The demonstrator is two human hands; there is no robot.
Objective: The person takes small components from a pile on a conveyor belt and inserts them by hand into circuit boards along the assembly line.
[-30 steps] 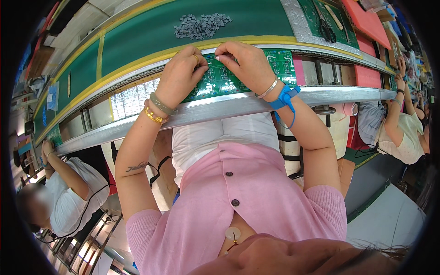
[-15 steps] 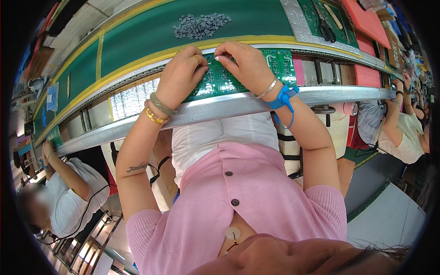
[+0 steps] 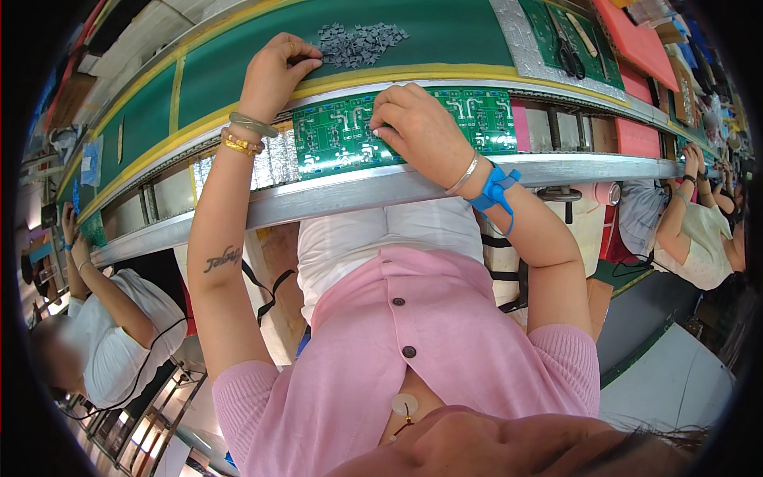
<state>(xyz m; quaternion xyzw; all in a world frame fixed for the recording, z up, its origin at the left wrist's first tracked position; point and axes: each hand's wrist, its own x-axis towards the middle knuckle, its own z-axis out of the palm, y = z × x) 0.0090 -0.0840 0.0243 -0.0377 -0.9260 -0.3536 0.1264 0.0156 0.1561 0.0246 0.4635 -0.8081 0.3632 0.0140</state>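
A green circuit board panel [image 3: 330,135] lies across the metal rails in front of me, with silvery tracks and small parts on it. My right hand [image 3: 421,135] is over its middle, fingers curled and thumb and forefinger drawn together close to the board; whatever they hold is hidden. Beyond the rail, my left hand [image 3: 278,75] reaches to the left edge of a heap of small grey plastic parts [image 3: 362,45]. Its thumb and fingertips come together there, and what is between them is too small to make out.
The heap rests on a green mat [image 3: 453,36] edged with yellow tape. Scissors [image 3: 569,57] lie at the far right beside more green boards. A silver rail [image 3: 366,191] runs along the near side. Co-workers sit at left and right, one in a white shirt [image 3: 131,334].
My left hand has left the board and moved up and left to the grey heap, uncovering the board's left part. My right hand has shifted slightly down and left, still over the board.
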